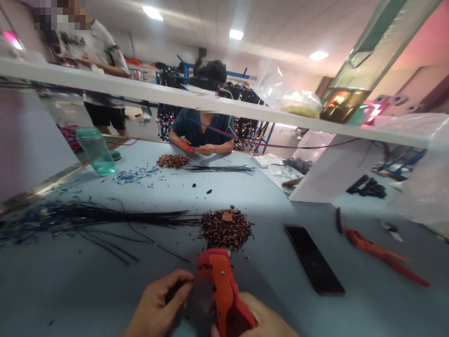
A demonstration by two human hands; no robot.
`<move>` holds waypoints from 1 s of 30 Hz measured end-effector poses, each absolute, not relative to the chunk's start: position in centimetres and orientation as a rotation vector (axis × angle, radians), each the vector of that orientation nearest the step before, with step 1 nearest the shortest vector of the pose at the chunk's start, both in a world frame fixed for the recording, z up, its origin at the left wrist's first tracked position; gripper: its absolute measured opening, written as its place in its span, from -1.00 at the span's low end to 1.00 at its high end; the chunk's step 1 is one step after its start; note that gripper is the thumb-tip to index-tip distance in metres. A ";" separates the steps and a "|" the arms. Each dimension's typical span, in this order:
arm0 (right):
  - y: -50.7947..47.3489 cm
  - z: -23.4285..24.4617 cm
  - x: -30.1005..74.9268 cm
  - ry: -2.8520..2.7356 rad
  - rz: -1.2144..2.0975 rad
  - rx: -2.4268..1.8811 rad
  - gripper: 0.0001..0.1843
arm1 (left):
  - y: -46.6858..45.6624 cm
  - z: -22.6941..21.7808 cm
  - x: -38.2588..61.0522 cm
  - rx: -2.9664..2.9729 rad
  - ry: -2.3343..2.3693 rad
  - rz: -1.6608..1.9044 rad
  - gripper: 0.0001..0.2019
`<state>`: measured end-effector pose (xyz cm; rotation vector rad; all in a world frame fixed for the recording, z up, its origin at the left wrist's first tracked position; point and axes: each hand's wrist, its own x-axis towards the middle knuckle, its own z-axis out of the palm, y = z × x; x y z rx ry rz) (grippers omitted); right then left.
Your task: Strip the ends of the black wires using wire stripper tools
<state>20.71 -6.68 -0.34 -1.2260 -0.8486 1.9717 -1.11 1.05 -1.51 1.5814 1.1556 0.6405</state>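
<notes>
Right here at the grip, the right hand (263, 318) has its fingers wrapped round the handles of an orange-and-red wire stripper (224, 285), held head-up above the near part of the table (87, 290), its mouth facing left. Just beside that mouth comes the left hand (159, 299), thumb and forefinger pressed together at the tips, and whether a wire sits between them I cannot tell. Right beyond the tool's head, a heap of short black and copper-coloured bits (226, 229) sits mid-table, and a bundle of black wires (129, 216) runs from it toward the left edge, a few strands fanning loose toward the near edge. Over on the right, a dark phone (314, 260) lies flat, and nearer the right edge a second red-handled tool (386, 257) rests with its handles toward the near right corner. Look to the far edge: a co-worker (203, 126) has both hands above the table, behind another copper-coloured heap (173, 161) and more black wires (220, 169). Blue scraps (135, 174) scatter leftward from there, and a green bottle (96, 152) stands near the far left corner.
</notes>
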 end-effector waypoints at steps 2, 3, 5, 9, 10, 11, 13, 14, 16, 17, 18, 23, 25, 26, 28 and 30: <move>-6.5 -0.9 20.5 -0.808 2.010 -0.970 -0.39 | 1.1 -1.0 -1.1 1.675 1.144 0.701 -0.74; -6.4 -1.3 20.5 -0.810 2.013 -0.880 -0.37 | 1.1 -0.8 -1.0 1.705 1.142 0.727 -0.74; -6.1 -2.0 20.4 -0.825 1.995 -0.777 -0.37 | 1.2 -0.4 -1.0 1.739 1.148 0.768 -0.75; -5.5 -2.7 20.2 -0.826 1.954 -0.689 -0.42 | 1.1 -0.3 -0.9 1.769 1.159 0.859 -0.78; -5.4 -2.8 20.2 -0.827 1.942 -0.684 -0.43 | 1.0 -0.4 -0.8 1.760 1.146 0.855 -0.79; -5.4 -2.8 20.2 -0.834 1.934 -0.681 -0.44 | 1.0 -0.6 -0.7 1.736 1.116 0.833 -0.80; -5.3 -2.7 20.3 -0.848 1.928 -0.676 -0.46 | 1.0 -1.0 -0.6 1.672 1.047 0.783 -0.79; -5.3 -2.7 20.3 -0.856 1.930 -0.677 -0.46 | 1.0 -1.2 -0.5 1.641 1.021 0.773 -0.78; -5.4 -2.6 20.5 -0.870 1.934 -0.679 -0.47 | 1.1 -1.4 -0.4 1.594 0.990 0.788 -0.76; -5.4 -2.5 20.6 -0.875 1.936 -0.682 -0.48 | 1.1 -1.5 -0.4 1.571 0.983 0.800 -0.74; -5.5 -2.4 20.7 -0.879 1.937 -0.685 -0.49 | 1.1 -1.4 -0.4 1.549 0.978 0.811 -0.72; -5.7 -2.0 20.8 -0.886 1.928 -0.713 -0.50 | 1.0 -0.9 -0.2 1.458 0.966 0.834 -0.66; -5.8 -1.8 20.8 -0.892 1.928 -0.728 -0.48 | 1.0 -0.8 -0.1 1.401 0.959 0.837 -0.69; -5.9 -1.7 20.8 -0.895 1.929 -0.737 -0.47 | 1.0 -0.8 0.0 1.368 0.956 0.836 -0.71; -6.1 -1.5 20.8 -0.900 1.928 -0.759 -0.48 | 1.1 -0.7 0.0 1.312 0.948 0.831 -0.75; -6.2 -1.3 20.9 -0.909 1.925 -0.782 -0.48 | 1.2 -0.6 0.0 1.288 0.945 0.819 -0.76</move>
